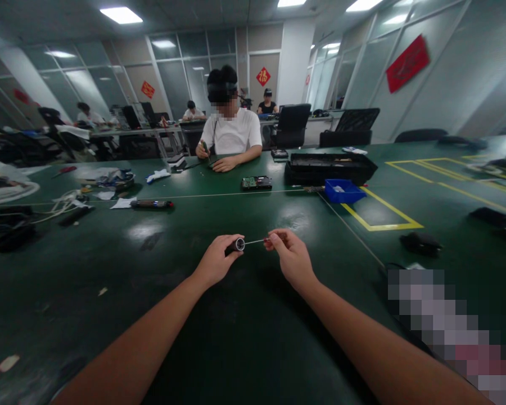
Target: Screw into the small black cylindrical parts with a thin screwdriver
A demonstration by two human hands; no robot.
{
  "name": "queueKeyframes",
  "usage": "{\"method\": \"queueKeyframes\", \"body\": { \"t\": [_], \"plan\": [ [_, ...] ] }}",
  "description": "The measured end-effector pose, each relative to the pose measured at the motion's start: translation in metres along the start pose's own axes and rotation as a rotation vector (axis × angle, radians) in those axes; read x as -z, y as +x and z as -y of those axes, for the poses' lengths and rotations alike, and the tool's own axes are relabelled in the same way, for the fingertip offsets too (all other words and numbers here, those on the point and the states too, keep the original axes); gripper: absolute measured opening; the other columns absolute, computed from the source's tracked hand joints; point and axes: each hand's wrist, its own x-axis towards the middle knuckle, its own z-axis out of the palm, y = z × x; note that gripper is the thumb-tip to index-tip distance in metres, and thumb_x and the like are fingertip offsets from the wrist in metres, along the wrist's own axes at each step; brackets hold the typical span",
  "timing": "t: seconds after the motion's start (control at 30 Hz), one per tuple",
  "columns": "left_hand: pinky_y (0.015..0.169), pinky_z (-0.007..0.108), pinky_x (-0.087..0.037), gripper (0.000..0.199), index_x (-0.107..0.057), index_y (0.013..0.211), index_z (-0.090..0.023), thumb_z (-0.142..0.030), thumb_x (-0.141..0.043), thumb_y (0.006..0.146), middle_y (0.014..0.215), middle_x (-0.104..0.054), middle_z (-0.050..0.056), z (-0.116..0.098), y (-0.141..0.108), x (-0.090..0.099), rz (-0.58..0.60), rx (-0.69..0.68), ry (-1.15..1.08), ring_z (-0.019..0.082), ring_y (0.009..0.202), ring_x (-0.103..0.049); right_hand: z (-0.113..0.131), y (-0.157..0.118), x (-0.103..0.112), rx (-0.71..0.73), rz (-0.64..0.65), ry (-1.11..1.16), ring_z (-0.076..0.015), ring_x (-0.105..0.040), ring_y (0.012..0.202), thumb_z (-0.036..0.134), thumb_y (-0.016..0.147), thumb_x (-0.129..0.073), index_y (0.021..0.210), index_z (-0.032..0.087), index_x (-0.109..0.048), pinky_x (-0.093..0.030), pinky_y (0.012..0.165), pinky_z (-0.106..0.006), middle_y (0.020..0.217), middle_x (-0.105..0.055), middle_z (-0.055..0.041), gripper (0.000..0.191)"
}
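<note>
head view is showing two bare hands reaching over the green bench (181,349), with a cylinder and a rod sitting between them, mid-bench. from where i'm standing, the left grip (219,260) is narrowing around a dark cylinder (238,244), thumb below and fingers above, while the right grip (290,254) is pinching the reddish far end of a thin rod (255,242). whether the rod's other end is sitting inside the cylinder or just crossing its face, i'm not managing to tell.

as i'm judging it, trouble could be coming from that fine pinch: fingertips slipping on so small an end could be sending the rod dropping. hands drifting out of line could also be bending it, since it's looking so slim, or scraping it on the rim.

the cylinder is showing a round, pale, metal-looking ring around a dark middle; the rod is running straight and catching light. the bench top is shining in patches, and beyond, a blue tray (342,192), plastic-looking, is standing by a long black box (329,169).
</note>
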Motion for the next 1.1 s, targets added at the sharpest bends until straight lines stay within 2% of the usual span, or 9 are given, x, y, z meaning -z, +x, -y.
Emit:
{"method": "queueKeyframes", "body": {
  "t": [0.23,0.37,0.43,0.53,0.63,0.83,0.97,1.03,1.1],
  "plan": [
    [0.109,0.045,-0.041,0.041,-0.064,0.131,-0.027,-0.024,-0.066,0.091,0.129,-0.065,0.006,0.0,-0.001,0.001,0.013,-0.011,-0.04,0.025,0.122,-0.056,-0.005,0.003,0.001,-0.018,0.027,0.013,-0.0203,-0.07,0.081,0.048,0.091,-0.06,0.099,0.02,-0.065,-0.055,0.081,-0.038,0.089,-0.073,-0.0059,0.03],
    [0.11,0.046,-0.04,0.041,-0.064,0.132,-0.028,-0.024,-0.067,0.09,0.131,-0.065,0.006,0.001,-0.001,0.001,0.026,-0.01,-0.033,0.026,0.124,-0.056,-0.001,0.003,0.003,-0.035,-0.002,-0.137,-0.0195,-0.069,0.077,0.049,0.094,-0.057,0.096,0.02,-0.066,-0.053,0.076,-0.035,0.085,-0.074,-0.005,0.03],
    [0.111,0.046,-0.04,0.042,-0.064,0.132,-0.029,-0.024,-0.067,0.09,0.131,-0.065,0.006,0.001,-0.001,0.001,0.028,-0.005,-0.028,0.026,0.124,-0.055,0.003,0.002,0.004,-0.035,-0.004,-0.298,-0.0186,-0.067,0.069,0.055,0.094,-0.056,0.089,0.021,-0.068,-0.049,0.069,-0.033,0.075,-0.071,-0.0028,0.037],
    [0.111,0.046,-0.039,0.042,-0.064,0.132,-0.028,-0.024,-0.067,0.09,0.131,-0.065,0.006,0.003,-0.001,0.001,0.018,-0.019,-0.031,0.025,0.124,-0.056,0.008,0.0,0.006,-0.02,-0.043,-0.519,-0.0168,-0.056,0.053,0.066,0.093,-0.053,0.065,0.022,-0.063,-0.04,0.058,-0.032,0.054,-0.06,0.0002,0.053],
    [0.111,0.044,-0.04,0.041,-0.065,0.13,-0.027,-0.023,-0.068,0.09,0.129,-0.067,0.005,0.003,0.0,0.0,0.009,-0.035,-0.039,0.024,0.122,-0.057,0.009,-0.001,0.005,0.01,-0.043,-0.602,-0.0156,-0.051,0.048,0.07,0.092,-0.051,0.055,0.023,-0.057,-0.035,0.054,-0.031,0.049,-0.054,0.0007,0.06],
    [0.11,0.044,-0.04,0.041,-0.066,0.13,-0.028,-0.022,-0.067,0.09,0.13,-0.067,0.005,0.003,0.0,0.003,-0.011,0.014,-0.058,0.024,0.122,-0.058,0.012,-0.003,0.003,0.042,0.05,-0.552,-0.0184,-0.061,0.056,0.059,0.094,-0.055,0.076,0.023,-0.067,-0.042,0.059,-0.032,0.061,-0.067,-0.0011,0.043],
    [0.11,0.044,-0.04,0.041,-0.066,0.13,-0.027,-0.022,-0.068,0.089,0.129,-0.067,0.006,0.004,0.001,0.003,-0.025,0.031,-0.054,0.024,0.12,-0.059,0.011,-0.004,0.004,0.092,0.171,-0.35,-0.02,-0.071,0.078,0.039,0.094,-0.058,0.104,0.023,-0.069,-0.051,0.074,-0.033,0.084,-0.075,-0.0029,0.022],
    [0.11,0.045,-0.041,0.041,-0.066,0.13,-0.027,-0.022,-0.068,0.089,0.128,-0.067,0.006,0.005,0.001,0.002,-0.02,0.032,-0.042,0.025,0.12,-0.059,0.01,-0.004,0.004,0.102,0.202,-0.306,-0.02,-0.071,0.082,0.037,0.095,-0.057,0.106,0.023,-0.069,-0.052,0.076,-0.034,0.089,-0.076,-0.0031,0.022],
    [0.11,0.046,-0.041,0.042,-0.066,0.13,-0.028,-0.022,-0.068,0.089,0.128,-0.067,0.006,0.004,0.0,0.002,-0.002,0.021,-0.036,0.025,0.121,-0.058,0.009,-0.004,0.003,0.069,0.202,-0.331,-0.0192,-0.069,0.071,0.043,0.098,-0.051,0.099,0.023,-0.07,-0.051,0.069,-0.033,0.077,-0.073,-0.0018,0.028]
  ]
}}
